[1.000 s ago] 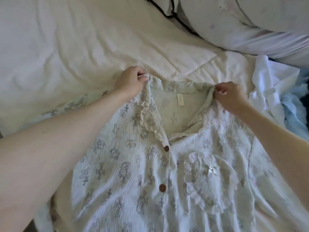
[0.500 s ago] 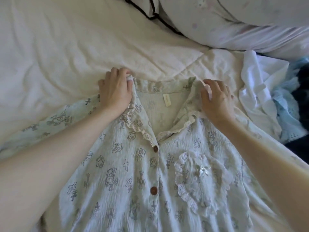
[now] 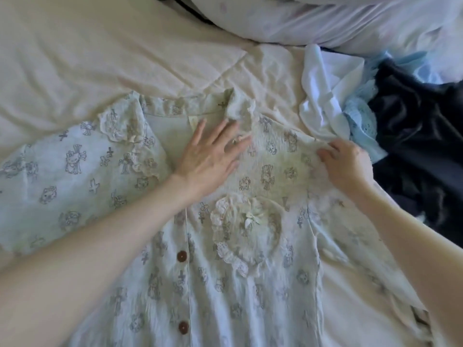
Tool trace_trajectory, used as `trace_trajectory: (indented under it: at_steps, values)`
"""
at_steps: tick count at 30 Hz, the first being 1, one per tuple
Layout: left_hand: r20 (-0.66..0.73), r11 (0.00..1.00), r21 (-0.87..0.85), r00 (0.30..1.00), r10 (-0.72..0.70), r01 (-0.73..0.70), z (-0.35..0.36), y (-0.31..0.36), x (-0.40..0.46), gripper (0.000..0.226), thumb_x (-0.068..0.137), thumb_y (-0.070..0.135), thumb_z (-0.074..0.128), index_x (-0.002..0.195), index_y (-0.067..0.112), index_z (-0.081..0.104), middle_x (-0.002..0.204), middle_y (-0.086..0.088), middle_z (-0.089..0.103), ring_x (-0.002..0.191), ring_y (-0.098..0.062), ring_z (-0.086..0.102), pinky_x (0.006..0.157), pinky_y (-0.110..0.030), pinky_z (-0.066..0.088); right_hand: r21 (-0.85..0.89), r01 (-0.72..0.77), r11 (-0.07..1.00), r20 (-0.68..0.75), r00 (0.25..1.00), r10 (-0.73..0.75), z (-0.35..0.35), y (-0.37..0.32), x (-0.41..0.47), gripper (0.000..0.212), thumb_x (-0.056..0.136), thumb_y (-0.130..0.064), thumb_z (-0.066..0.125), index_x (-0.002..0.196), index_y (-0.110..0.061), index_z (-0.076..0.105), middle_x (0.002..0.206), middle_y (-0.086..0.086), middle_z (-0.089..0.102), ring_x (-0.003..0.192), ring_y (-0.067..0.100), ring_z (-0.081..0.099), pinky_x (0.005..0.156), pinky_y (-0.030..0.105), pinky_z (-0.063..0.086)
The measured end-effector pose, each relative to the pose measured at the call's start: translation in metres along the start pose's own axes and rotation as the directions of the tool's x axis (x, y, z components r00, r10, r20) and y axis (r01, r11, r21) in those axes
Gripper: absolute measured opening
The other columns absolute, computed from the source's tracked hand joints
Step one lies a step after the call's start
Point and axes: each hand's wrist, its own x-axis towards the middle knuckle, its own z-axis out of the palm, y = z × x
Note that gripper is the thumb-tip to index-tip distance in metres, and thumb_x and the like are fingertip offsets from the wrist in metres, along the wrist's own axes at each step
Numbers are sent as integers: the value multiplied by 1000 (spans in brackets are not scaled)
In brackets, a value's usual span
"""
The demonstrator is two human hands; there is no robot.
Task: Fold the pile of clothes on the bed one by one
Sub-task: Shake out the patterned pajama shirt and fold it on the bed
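Pale green printed shirt (image 3: 225, 284) lies front-up on bed (image 3: 100, 58), brown buttons (image 3: 182, 256) down middle, lace heart pocket (image 3: 246, 229) on chest. Left hand (image 3: 210, 156) flat on shirt near collar, fingers straight and spread, pressing cloth. Right hand (image 3: 347, 166) at shirt's shoulder, fingers curled, apparently pinching fabric edge. Beyond right hand: white garment (image 3: 323, 96), blue lace piece (image 3: 360, 118), dark cloth (image 3: 413, 126) heaped together. Pillow (image 3: 325, 18) farthest back.
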Motion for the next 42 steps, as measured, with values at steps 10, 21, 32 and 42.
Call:
trace_trajectory:
  at_steps: [10, 21, 32, 42]
  values:
    - [-12, 969, -237, 997, 71, -71, 14, 95, -119, 54, 95, 34, 35, 147, 27, 22, 157, -10, 9, 143, -38, 2, 110, -63, -8, 23, 49, 999, -205, 978, -43, -4, 21, -159, 29, 90, -15, 58, 117, -6, 59, 119, 13, 56, 112, 33, 49, 93, 47, 38]
    - [254, 919, -332, 958, -129, 212, 31, 230, -290, 56, 93, 34, 44, 146, 28, 29, 155, -12, 19, 141, -41, 12, 109, -65, 5, -93, -435, 896, 369, 821, 436, 17, 66, -400, 35, 90, -38, 55, 94, -3, 55, 94, 11, 56, 93, 33, 53, 74, 38, 39]
    - [391, 899, -357, 914, -104, 255, 48, 344, -337, 62, 97, 38, 38, 151, 32, 8, 156, -6, -18, 139, -38, -22, 107, -65, -7, 200, -302, 932, 269, 932, 244, -9, 137, -418, 22, 102, -26, 32, 86, -13, 39, 56, -1, 44, 54, 28, 42, 50, 36, 27]
    - [201, 600, -716, 928, -313, 357, 23, 312, -366, 38, 97, 7, 43, 133, 14, 52, 147, -4, 39, 137, -18, 34, 112, -31, 29, -106, -159, 982, 275, 944, 183, -13, 145, -413, 25, 99, -25, 41, 116, -9, 49, 110, 16, 59, 94, 34, 55, 75, 41, 42]
